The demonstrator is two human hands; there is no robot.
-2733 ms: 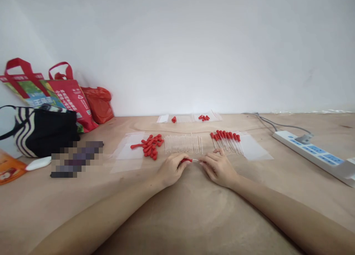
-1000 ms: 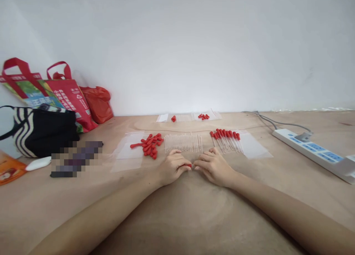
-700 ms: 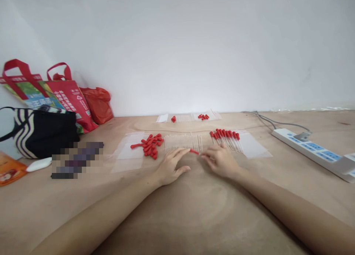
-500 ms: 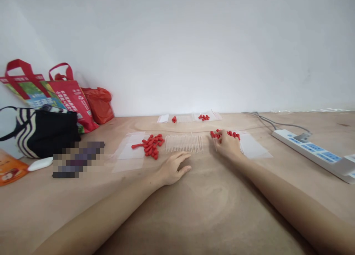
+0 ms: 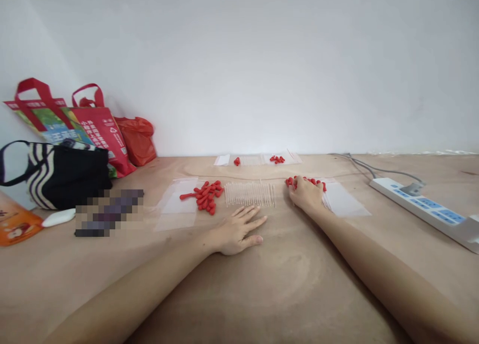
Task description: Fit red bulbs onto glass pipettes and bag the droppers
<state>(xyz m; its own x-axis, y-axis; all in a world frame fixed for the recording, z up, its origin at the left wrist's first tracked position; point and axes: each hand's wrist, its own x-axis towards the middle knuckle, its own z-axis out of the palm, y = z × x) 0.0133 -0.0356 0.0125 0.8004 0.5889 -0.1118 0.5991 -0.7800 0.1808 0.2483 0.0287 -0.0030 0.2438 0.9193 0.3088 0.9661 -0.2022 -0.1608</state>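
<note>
Left hand [image 5: 235, 232]: palm down, fingers apart, nothing held. The flat spread probably serves to rest your arm and keep those fingers off the sticks.

Right hand [image 5: 307, 193]: fingers bent down over the red-topped sticks [image 5: 324, 187], contact likely. Whether they clamp one, you cannot tell; your own hand covers the spot. The curled reach from above would suit handling one slim piece among close neighbours.

Pale sticks [image 5: 249, 194]: one row, side by side, just beyond your left fingertips; the even order presumably makes single ones easy to pick out.

Red pieces [image 5: 205, 197]: loose heap, beyond and left of your left fingers, apparently piled because their order matters less.

Clear sleeves [image 5: 175, 219]: left of your left fingers, partly beneath the heap, perhaps as a mat. White sheet [image 5: 346, 199]: just right of your right fingers.

Farther set [image 5: 250, 160]: more sticks and small red bits, well beyond both hands' fingers, near the wall.

Surface: wooden tabletop [image 5: 262, 294], pale brown, grain visible, under your left fingers.

Room: plain white wall [image 5: 262, 75] beyond the fingers. Power strip [image 5: 391, 188], grey plug and cord, well right of your right fingers. Carrier bags [image 5: 101, 134], black striped bag [image 5: 82, 174] and orange packet [image 5: 17, 224], well left of your left fingers.
</note>
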